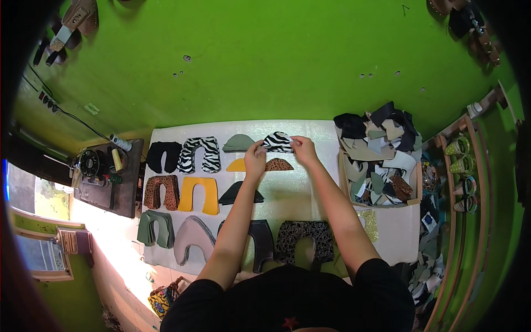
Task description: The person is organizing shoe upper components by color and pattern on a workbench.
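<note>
A small stack of half-round zebra-print material pieces (pixel 277 143) lies toward the far side of the white table (pixel 298 193). My left hand (pixel 255 159) pinches its left end, and my right hand (pixel 303 149) holds the right end between thumb and fingers. Just left of my left hand sits a green half-round stack (pixel 238 143). Nearer to me are a yellow half-round piece (pixel 236 165), partly behind my left hand, and a leopard-print one (pixel 279 165). Black half-round pieces (pixel 235 193) are partly covered by my left forearm.
U-shaped stacks fill the table's left: black (pixel 157 157), zebra-print (pixel 200 155), leopard-print (pixel 162 192), yellow (pixel 199 193), green (pixel 156 228) and grey (pixel 193 235). Dark patterned ones (pixel 304 235) lie near me. A scrap-filled box (pixel 381 203) stands right; a sewing machine (pixel 91 166), left.
</note>
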`<state>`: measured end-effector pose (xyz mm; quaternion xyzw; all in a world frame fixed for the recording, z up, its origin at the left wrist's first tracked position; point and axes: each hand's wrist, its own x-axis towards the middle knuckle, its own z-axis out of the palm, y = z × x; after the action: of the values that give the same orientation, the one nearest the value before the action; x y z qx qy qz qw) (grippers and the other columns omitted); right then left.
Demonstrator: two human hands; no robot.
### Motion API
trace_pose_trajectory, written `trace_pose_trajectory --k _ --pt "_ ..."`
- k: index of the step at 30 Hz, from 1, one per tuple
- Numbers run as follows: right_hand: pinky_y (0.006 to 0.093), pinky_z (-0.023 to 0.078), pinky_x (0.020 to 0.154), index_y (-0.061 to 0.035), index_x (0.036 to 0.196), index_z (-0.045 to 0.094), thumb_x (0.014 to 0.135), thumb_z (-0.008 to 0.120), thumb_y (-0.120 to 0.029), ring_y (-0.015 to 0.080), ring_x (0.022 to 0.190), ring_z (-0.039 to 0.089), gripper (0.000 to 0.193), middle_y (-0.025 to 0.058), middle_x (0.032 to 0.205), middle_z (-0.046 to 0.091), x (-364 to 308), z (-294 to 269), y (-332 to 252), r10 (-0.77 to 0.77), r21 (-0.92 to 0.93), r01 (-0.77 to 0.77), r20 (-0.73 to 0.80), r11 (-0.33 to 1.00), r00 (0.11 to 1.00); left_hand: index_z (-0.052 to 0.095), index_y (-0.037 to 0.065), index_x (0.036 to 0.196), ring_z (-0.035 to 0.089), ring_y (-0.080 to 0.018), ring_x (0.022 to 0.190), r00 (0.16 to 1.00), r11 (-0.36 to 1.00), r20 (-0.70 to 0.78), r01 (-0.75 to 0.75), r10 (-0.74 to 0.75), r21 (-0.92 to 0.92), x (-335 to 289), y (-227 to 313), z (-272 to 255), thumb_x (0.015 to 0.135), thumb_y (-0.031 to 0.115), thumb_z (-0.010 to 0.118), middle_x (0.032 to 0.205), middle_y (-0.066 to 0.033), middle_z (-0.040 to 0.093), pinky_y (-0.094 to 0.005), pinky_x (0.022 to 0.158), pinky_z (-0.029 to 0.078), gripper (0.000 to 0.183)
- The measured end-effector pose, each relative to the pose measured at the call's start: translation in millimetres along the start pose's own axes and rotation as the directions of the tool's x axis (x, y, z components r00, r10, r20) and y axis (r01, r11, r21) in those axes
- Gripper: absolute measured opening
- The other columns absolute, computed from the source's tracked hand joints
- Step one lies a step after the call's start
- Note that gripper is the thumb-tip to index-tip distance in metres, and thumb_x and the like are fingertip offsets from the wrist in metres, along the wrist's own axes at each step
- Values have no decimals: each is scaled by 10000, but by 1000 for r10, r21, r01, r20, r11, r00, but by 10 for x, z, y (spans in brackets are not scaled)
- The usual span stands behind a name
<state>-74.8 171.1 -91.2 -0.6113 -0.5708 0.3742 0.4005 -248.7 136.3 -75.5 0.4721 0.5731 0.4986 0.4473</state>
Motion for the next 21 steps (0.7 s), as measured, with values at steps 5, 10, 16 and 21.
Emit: trace_pose_trajectory --k 5,10,16,21 --pt "268 449 581 -15 979 628 757 611 -105 132 612 565 240 101 685 619 62 119 214 53 -24 -52 7 998 999 500 -34 1108 518 -190 1049 1000 986 13 7 -5 -167 -33 -271 -31 807 -16 511 1121 -168 527 -265 870 418 301" --pt "328 478 660 -61 984 637 757 622 -185 265 698 611 258 161 777 629 8 129 135 -9 -296 5 -13 955 1000 512 -51 1089 514 -236 1067 998 996 44 -45 48 -72 -75 -240 22 784 15 542 1113 -172 541 -296 881 419 314" --pt "395 475 740 -112 995 631 776 593 -262 323 843 593 268 140 882 630 -35 129 -36 36 -476 -28 9 879 999 451 -63 1176 329 -418 1207 916 770 340 -373 215 518 -42 -263 135 727 108 601 1278 -289 361 -388 997 303 503" --pt "395 464 751 -84 1044 572 788 576 -285 325 898 572 325 164 948 605 -77 121 -47 72 -526 -70 -16 847 997 379 -123 1201 301 -421 1220 900 696 395 -402 183 595 -50 -332 170 712 132 616 1299 -305 311 -385 1018 279 600"
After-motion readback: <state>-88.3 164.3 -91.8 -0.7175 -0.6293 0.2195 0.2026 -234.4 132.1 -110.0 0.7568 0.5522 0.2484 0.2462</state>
